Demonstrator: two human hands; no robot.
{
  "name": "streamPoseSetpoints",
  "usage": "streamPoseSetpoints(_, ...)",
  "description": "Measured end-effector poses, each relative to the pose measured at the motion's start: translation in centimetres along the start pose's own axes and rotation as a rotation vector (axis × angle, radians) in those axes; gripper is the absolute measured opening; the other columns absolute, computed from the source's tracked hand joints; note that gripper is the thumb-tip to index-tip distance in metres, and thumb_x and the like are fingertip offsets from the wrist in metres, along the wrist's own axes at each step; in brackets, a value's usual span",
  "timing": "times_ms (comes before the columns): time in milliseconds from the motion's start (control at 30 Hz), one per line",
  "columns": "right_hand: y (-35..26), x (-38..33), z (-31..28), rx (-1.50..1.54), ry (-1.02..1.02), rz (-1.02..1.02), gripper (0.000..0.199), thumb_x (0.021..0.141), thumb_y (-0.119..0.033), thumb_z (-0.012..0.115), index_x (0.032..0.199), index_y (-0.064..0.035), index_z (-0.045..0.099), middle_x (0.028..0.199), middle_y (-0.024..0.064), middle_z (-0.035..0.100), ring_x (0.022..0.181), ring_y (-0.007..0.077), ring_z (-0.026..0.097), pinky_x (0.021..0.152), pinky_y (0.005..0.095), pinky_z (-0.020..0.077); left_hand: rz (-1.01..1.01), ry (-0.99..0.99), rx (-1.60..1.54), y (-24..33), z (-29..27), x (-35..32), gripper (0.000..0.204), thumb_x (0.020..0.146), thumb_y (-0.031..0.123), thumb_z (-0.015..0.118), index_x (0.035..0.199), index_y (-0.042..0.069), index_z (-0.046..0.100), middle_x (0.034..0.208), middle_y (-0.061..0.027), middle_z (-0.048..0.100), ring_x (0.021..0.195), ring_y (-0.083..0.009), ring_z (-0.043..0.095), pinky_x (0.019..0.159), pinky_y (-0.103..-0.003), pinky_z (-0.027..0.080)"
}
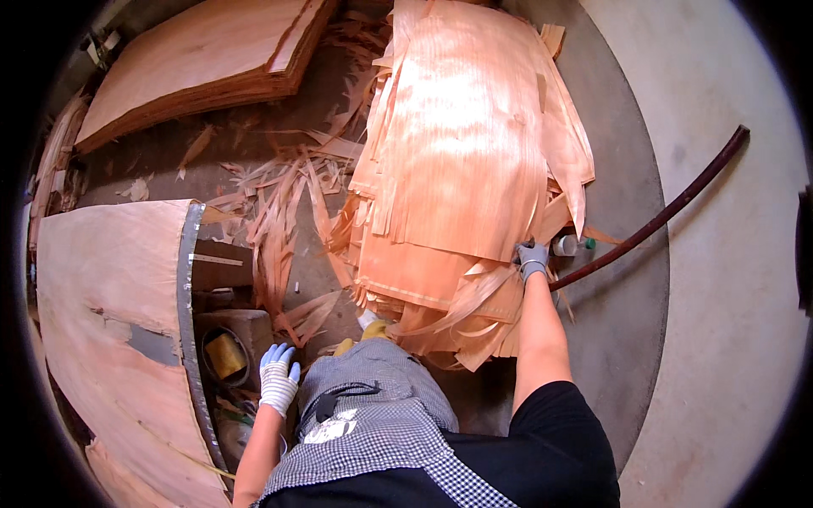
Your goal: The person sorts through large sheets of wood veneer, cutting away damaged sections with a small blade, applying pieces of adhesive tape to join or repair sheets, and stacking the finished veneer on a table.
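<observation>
A tall stack of thin orange-brown wood veneer sheets (457,169) lies in front of me, its edges ragged and its near end splitting into loose strips. My right hand (532,256), in a grey glove, is closed at the near right corner of the top veneer sheet, with its fingertips partly hidden. Beside my left hip hangs my left hand (279,377), in a striped white glove with blue fingers. Its fingers are spread and it holds nothing. Close to it stands a round dark bucket (225,356) with a yellow block-like thing inside.
A veneer-covered table (110,296) with a dark metal edge stands at left. Another veneer stack (212,51) lies far left. Torn veneer strips (279,220) litter the floor between. Right of my right hand, a dark curved pole (660,216) leans near a small bottle (566,245).
</observation>
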State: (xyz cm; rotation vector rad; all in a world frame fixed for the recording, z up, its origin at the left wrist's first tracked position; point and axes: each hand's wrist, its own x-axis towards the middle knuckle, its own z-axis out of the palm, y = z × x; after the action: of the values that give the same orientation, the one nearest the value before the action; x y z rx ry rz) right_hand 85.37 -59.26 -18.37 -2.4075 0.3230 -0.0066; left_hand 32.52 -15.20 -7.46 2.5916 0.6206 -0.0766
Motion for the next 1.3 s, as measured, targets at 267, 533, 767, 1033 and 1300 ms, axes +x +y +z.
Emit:
streamPoseSetpoints(267, -10.3, -6.0, 0.9, -0.230, -0.037, -0.150, 0.039, 0.072, -0.033, 0.071, 0.087, 0.0008, 0.060, 0.085, 0.0190, 0.066, 0.079, 0.0358, 0.064, 0.073, 0.0425, 0.0512, -0.053, -0.107, -0.096, 1.5, -1.6, 1.2, 0.030, 0.078, 0.017, 0.058, 0.104, 0.003, 0.062, 0.109, -0.0174, 0.061, 0.102, -0.0348, 0.055, 0.092, -0.042, 0.042)
streamPoseSetpoints(533, -12.3, -9.1, 6.0, -0.403, -0.186, -0.134, 0.028, 0.074, -0.024, 0.060, 0.087, 0.0010, 0.062, 0.091, 0.0255, 0.063, 0.090, 0.0395, 0.060, 0.078, 0.0463, 0.0487, -0.031, -0.217, -0.137, 3.7, -0.7, 0.7, 0.033, 0.080, 0.021, 0.055, 0.108, 0.004, 0.061, 0.109, -0.0167, 0.060, 0.102, -0.0330, 0.056, 0.092, -0.040, 0.043)
streamPoseSetpoints(767, -11.7, -5.6, 0.0, -0.293, -0.376, -0.268, 0.030, 0.074, -0.031, 0.068, 0.085, -0.0027, 0.065, 0.080, 0.0176, 0.065, 0.075, 0.0321, 0.063, 0.069, 0.0388, 0.0499, -0.133, -0.265, -0.192, 3.2, -0.6, -0.9, 0.034, 0.082, 0.020, 0.054, 0.111, 0.002, 0.059, 0.111, -0.0200, 0.060, 0.103, -0.0355, 0.057, 0.091, -0.040, 0.044)
streamPoseSetpoints(1033, -19.1, -13.6, -5.9, 0.130, -0.981, -0.187, 0.025, 0.082, -0.025, 0.063, 0.088, -0.0011, 0.061, 0.064, 0.0014, 0.056, 0.052, 0.0101, 0.050, 0.046, 0.0253, 0.0418, -0.249, -0.238, -0.638, 4.4, 1.1, 3.9, 0.039, 0.088, 0.025, 0.055, 0.119, 0.003, 0.056, 0.115, -0.0194, 0.060, 0.107, -0.0301, 0.057, 0.092, -0.034, 0.044)
streamPoseSetpoints(1300, -25.5, -29.9, -5.2, 0.224, -1.411, -0.330, 0.022, 0.082, -0.020, 0.066, 0.094, -0.0025, 0.062, 0.074, 0.0036, 0.060, 0.062, 0.0114, 0.056, 0.059, 0.0270, 0.0482, -0.079, -0.422, -0.888, 15.7, -2.4, 17.8, 0.056, 0.076, 0.027, 0.069, 0.122, -0.002, 0.053, 0.107, -0.0135, 0.065, 0.096, -0.0206, 0.061, 0.083, -0.032, 0.048)
